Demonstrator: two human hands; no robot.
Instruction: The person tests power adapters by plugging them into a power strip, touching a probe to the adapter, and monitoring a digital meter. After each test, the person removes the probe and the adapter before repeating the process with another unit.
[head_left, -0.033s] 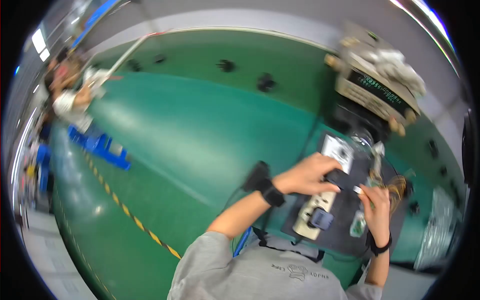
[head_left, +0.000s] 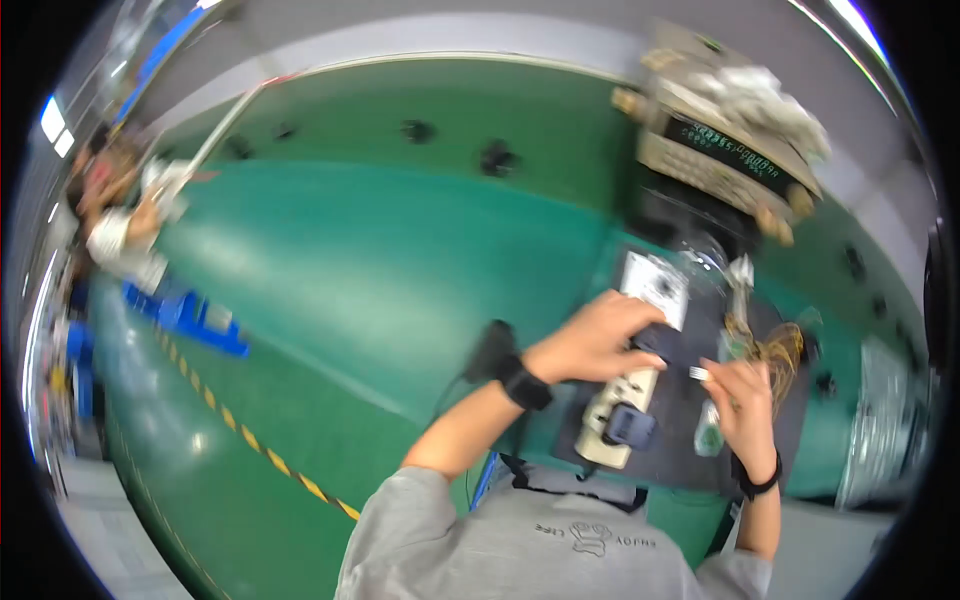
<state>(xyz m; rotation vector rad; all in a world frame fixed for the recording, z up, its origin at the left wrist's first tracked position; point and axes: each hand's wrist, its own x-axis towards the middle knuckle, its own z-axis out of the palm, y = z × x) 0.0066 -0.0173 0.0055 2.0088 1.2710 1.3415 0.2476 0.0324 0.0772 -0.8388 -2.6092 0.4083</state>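
My left hand [head_left: 600, 338] is closed around a black plug-in power adapter [head_left: 652, 342] at the upper end of a cream power strip [head_left: 605, 445]. Whether the adapter is seated in a socket is hidden by the hand. A second dark adapter [head_left: 632, 427] sits on the strip's lower part. Just right of the strip, my right hand [head_left: 742, 395] pinches a small white connector [head_left: 698, 374], held apart from the left hand's adapter. Thin yellow-orange wires [head_left: 782, 352] lie coiled beside my right hand. Below that hand is a small clear-and-green item [head_left: 708, 437], blurred.
A bench instrument with a lit display [head_left: 725, 150] stands on a black box at the back right. A white printed sheet [head_left: 652, 285] lies on the dark mat [head_left: 680, 465]. Clear plastic bags [head_left: 870, 430] are at the right. Another person [head_left: 125, 235] sits far left near blue trays [head_left: 185, 318].
The whole scene has shifted a little left and up in the picture. Both hands keep their grips, and their spacing looks about the same.
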